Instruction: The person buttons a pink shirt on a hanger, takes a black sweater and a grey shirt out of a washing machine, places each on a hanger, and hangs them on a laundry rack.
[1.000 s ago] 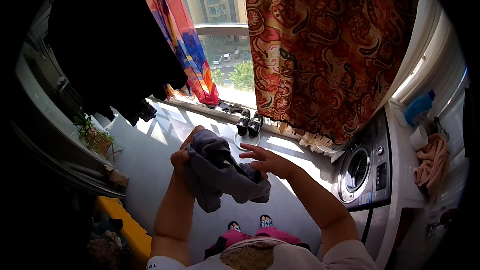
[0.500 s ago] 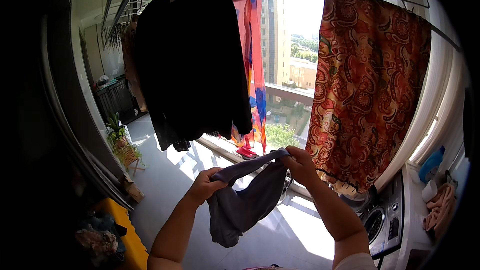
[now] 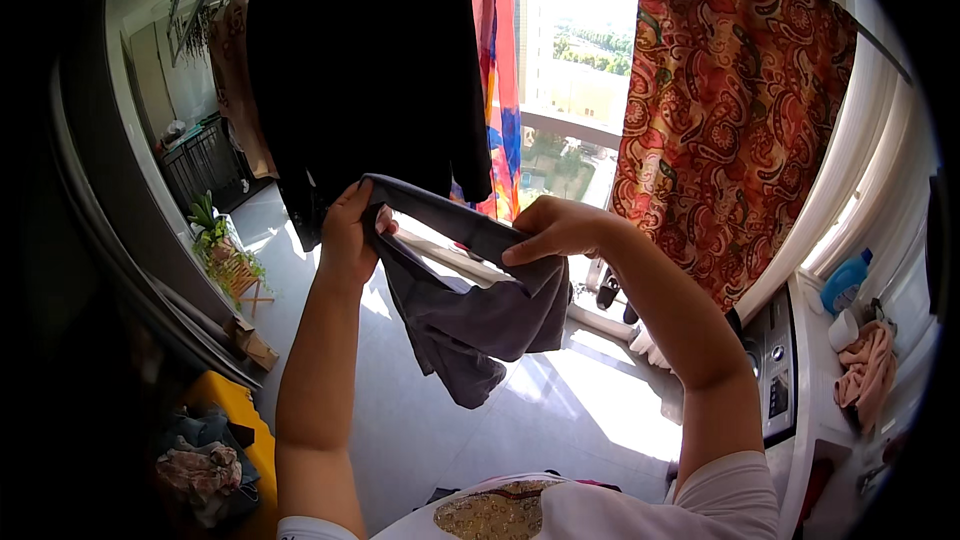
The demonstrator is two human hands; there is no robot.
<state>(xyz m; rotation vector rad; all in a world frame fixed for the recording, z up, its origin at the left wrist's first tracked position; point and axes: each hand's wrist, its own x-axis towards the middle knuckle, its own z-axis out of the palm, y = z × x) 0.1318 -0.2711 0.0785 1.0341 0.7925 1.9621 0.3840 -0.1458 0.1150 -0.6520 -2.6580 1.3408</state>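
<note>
A dark grey garment [image 3: 470, 315] hangs in front of me, its band-like upper edge stretched between my hands. My left hand [image 3: 350, 238] grips one end of that edge, its fingers curled inside the opening. At the other end my right hand [image 3: 562, 228] pinches the edge between thumb and fingers. Below the band the cloth droops in loose folds, so its full shape is hidden. Just beyond my hands hangs a black long-sleeved top [image 3: 370, 70]. Farther right is a red paisley cloth [image 3: 735, 120] on a hanger.
A pink and blue scarf [image 3: 497, 80] hangs by the window. At the right stand a washing machine [image 3: 775, 360], a blue bottle [image 3: 846, 282] and a pink cloth [image 3: 866, 365]. A yellow container [image 3: 232, 410] with crumpled clothes [image 3: 205, 465] is lower left, near a potted plant [image 3: 212, 238].
Both hands have risen with the grey garment, and its upper edge is spread into a wider opening. My left hand has moved left. The view has tilted down.
</note>
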